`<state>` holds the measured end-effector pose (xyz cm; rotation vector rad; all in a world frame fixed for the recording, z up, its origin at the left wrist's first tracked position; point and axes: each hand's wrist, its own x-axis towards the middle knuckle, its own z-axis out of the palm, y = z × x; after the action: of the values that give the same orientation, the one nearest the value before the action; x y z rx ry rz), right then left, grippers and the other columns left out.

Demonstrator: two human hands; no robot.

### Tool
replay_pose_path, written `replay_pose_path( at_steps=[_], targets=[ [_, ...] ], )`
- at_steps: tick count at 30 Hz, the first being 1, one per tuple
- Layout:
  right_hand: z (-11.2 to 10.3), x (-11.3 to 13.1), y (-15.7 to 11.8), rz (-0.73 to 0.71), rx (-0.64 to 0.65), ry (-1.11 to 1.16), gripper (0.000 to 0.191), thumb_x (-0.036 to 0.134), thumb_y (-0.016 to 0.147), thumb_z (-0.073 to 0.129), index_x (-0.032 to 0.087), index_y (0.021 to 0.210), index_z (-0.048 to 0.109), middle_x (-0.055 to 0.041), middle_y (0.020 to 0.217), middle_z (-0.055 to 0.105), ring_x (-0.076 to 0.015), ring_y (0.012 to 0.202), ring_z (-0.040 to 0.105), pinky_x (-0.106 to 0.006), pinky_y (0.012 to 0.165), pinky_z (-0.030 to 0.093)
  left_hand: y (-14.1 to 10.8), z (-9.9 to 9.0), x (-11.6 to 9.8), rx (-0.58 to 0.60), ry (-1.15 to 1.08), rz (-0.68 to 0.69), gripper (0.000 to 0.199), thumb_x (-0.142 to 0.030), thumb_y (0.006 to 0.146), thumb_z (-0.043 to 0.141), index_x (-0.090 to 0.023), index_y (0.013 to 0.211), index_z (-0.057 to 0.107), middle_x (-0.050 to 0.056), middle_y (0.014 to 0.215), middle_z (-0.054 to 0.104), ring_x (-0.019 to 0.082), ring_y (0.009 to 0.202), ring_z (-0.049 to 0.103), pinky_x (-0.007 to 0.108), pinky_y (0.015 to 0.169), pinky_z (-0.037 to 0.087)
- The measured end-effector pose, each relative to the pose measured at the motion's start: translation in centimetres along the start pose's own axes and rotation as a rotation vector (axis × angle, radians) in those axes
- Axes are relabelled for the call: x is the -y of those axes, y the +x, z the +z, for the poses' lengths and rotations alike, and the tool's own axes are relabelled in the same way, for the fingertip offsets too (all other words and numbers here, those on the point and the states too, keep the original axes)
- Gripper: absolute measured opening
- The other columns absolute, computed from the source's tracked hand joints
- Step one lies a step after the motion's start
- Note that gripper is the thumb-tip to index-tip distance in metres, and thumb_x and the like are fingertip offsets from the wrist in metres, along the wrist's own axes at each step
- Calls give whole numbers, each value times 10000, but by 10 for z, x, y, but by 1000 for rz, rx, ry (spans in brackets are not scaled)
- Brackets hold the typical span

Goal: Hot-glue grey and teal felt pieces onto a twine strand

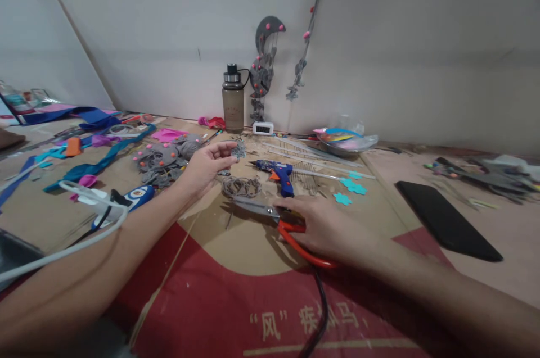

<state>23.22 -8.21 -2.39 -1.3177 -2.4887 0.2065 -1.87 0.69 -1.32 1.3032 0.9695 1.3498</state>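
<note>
Right fingers (290,202) are clasping scissors (270,211) in front of the glue gun (282,171). Left of it, a scrap (241,150) is showing at left fingers (221,146), grip unclear.

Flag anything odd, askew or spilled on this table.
The blue glue gun lies on its side on the cardboard, nozzle near the coiled cord; odd, as such tools usually stand upright. No spill stands out.

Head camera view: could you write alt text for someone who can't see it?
A person's right hand grips red-handled scissors over printed cardboard, while the left hand is at a small grey-blue piece, whether held is unclear. Nearby lie tangled cord and a blue glue gun; a bottle stands behind.
</note>
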Motion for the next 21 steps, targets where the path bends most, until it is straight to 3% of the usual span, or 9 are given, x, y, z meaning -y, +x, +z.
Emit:
replay_pose_path(
  at_steps=[4,10,16,21],
  targets=[
    [-8,14,-2,-28,140,196,304,236,786,584,295,1077,650,0,949,703,-142,790,631,-220,688,432,1,0,-3,15,12,45,421,-116,547,783,-157,957,698,23,859,671,111,798,607,228,747,472],
    [-13,29,-7,-77,244,332,416,185,753,615,297,1153,618,-4,1017,682,-164,909,619,-247,787,441,1,-3,-8,76,85,40,425,-106,596,734,-150,1015,674,62,918,698,167,882,653,274,794,492],
    [-5,37,-13,-64,226,306,370,225,795,611,294,1157,588,-26,1012,613,-157,909,566,-259,802,434,2,-7,-15,45,222,87,376,-130,644,686,-134,1020,680,74,942,710,164,845,654,286,792,495],
    [2,38,-15,-55,208,260,338,274,804,593,256,1141,580,-51,1009,589,-171,897,566,-296,810,440,2,-8,-17,21,299,97,284,-232,680,709,-123,942,687,51,807,705,125,704,624,237,679,473]
  ],
)
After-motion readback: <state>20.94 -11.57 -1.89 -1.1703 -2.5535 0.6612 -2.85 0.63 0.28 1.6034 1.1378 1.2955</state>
